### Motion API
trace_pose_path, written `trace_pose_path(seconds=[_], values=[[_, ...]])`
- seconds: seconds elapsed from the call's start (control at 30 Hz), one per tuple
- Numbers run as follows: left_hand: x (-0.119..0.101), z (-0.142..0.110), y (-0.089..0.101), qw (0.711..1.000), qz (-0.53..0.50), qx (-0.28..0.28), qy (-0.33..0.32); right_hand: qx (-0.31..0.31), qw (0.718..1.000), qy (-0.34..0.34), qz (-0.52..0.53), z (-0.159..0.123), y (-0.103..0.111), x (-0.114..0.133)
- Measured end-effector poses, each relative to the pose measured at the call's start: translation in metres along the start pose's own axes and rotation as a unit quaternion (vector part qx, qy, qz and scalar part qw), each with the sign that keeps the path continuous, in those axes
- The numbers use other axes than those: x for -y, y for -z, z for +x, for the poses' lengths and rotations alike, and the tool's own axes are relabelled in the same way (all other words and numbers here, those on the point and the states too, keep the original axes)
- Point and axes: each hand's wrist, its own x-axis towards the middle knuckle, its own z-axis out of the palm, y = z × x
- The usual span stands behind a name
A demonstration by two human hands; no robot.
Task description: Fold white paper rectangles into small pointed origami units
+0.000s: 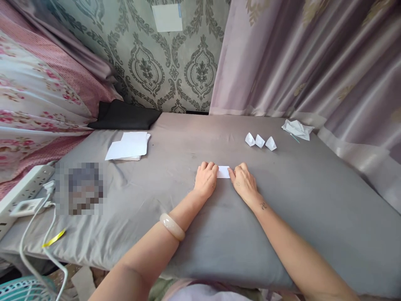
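A small white piece of paper (223, 172) lies on the grey cloth between my hands. My left hand (206, 179) is closed on its left end, fingers curled over the edge. At the opposite end, my right hand (243, 180) grips the paper with the thumb along its edge and the other fingers bent. Both ends of the paper are hidden under my fingers. Beyond my right hand stand three small folded paper shapes (260, 141) in a row, like little boats.
Stacked white sheets (128, 147) lie at the left, near a black cloth (125, 115). Crumpled white paper (297, 129) sits far right beside a thin stick. A power strip (25, 188) with white cables and a yellow strip (54, 238) occupy the left edge. Curtains hang behind the right side.
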Motion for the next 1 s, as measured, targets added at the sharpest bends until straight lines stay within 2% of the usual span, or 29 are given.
trace_pose_path(seconds=[0.17,0.27,0.3,0.37,0.47,0.57,0.8,1.0], values=[[0.008,-0.002,0.005,0.998,-0.056,0.011,-0.002,-0.012,0.998,0.010,0.058,0.003,0.002,-0.005],[0.016,-0.002,0.006,0.996,-0.089,0.024,-0.005,-0.053,0.993,0.034,0.095,-0.006,0.007,-0.002],[0.018,-0.002,0.006,0.995,-0.096,0.026,-0.002,-0.078,0.989,0.070,0.104,-0.012,0.008,0.002],[0.020,-0.001,0.005,0.994,-0.108,0.030,0.003,-0.089,0.979,0.144,0.114,-0.026,0.010,0.012],[0.021,-0.001,0.003,0.992,-0.123,0.035,0.000,-0.053,0.972,0.210,0.091,-0.046,0.008,0.029],[0.021,-0.001,0.003,0.990,-0.138,0.038,-0.002,-0.044,0.974,0.212,0.067,-0.055,0.005,0.037],[0.017,-0.003,0.008,0.987,-0.150,0.046,0.036,-0.027,0.976,0.213,0.036,-0.056,0.008,0.035],[0.017,-0.004,0.012,0.988,-0.144,0.051,0.018,-0.028,0.982,0.189,0.003,-0.056,0.009,0.036]])
